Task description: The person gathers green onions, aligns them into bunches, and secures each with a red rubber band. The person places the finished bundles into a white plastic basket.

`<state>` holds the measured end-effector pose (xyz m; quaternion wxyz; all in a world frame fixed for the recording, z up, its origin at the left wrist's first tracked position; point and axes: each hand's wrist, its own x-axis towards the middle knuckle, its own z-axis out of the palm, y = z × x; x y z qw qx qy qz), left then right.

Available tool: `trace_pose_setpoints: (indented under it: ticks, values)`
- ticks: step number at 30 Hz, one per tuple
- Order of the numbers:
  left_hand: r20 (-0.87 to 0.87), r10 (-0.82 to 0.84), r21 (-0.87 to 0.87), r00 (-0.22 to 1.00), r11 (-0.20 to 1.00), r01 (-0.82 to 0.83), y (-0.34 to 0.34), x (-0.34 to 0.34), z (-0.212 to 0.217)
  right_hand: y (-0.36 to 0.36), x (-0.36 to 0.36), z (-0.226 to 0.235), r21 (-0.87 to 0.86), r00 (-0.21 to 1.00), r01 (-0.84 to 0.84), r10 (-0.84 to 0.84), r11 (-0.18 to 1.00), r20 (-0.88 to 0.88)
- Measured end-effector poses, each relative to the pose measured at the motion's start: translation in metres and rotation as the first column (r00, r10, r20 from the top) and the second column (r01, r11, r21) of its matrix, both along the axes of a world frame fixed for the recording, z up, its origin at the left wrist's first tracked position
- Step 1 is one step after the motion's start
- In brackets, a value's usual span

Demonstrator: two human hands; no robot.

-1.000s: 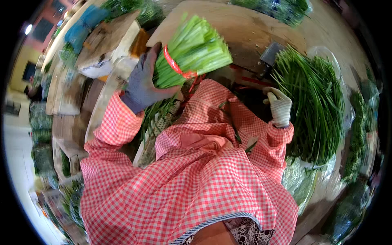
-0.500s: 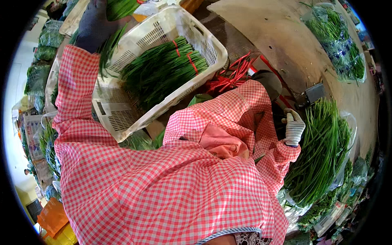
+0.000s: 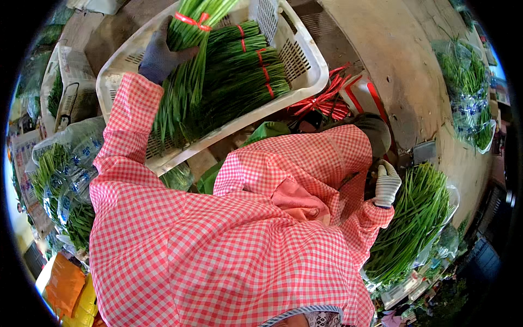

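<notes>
My left hand (image 3: pixel 159 59), in a dark grey-blue glove, is closed round the side of a bunch of green chives (image 3: pixel 188 79) tied with red ribbon. The bunch is over the left part of a white plastic crate (image 3: pixel 317 70), its long leaves hanging down inside. Beside it in the crate lie several tied chive bundles (image 3: pixel 245 68) with red bands. My right hand (image 3: pixel 387 184), in a white striped glove, has its fingers curled at my right side, next to a heap of loose chives (image 3: pixel 414 223). What those fingers hold, if anything, is hidden.
Red ribbons (image 3: pixel 327 98) lie just right of the crate. A plastic-wrapped pile of greens (image 3: pixel 466 90) sits on the floor at far right. More bagged greens (image 3: pixel 65 185) stand at my left, above an orange bag (image 3: pixel 64 283).
My left hand has come from the upper left rightward over the crate with the tied bunch. My right hand stays curled at my side. The whole view has shifted a little.
</notes>
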<state>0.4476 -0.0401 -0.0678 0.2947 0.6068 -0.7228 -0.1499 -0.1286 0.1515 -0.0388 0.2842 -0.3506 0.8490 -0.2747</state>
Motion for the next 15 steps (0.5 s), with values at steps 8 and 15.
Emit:
trace_pose_setpoints:
  ticks: [8, 15]
  values:
    - [-0.892, 0.274, 0.24, 0.359, 0.961, -0.138, -0.028, 0.056, 0.014, -0.017, 0.004, -0.002, 0.02, 0.995, -0.079, 0.08, 0.997, -0.054]
    - [-0.894, 0.335, 0.37, -0.299, 0.927, -0.067, 0.01, 0.061, -0.092, -0.019, -0.002, -0.005, 0.047, 0.885, -0.303, 0.299, 0.952, -0.356]
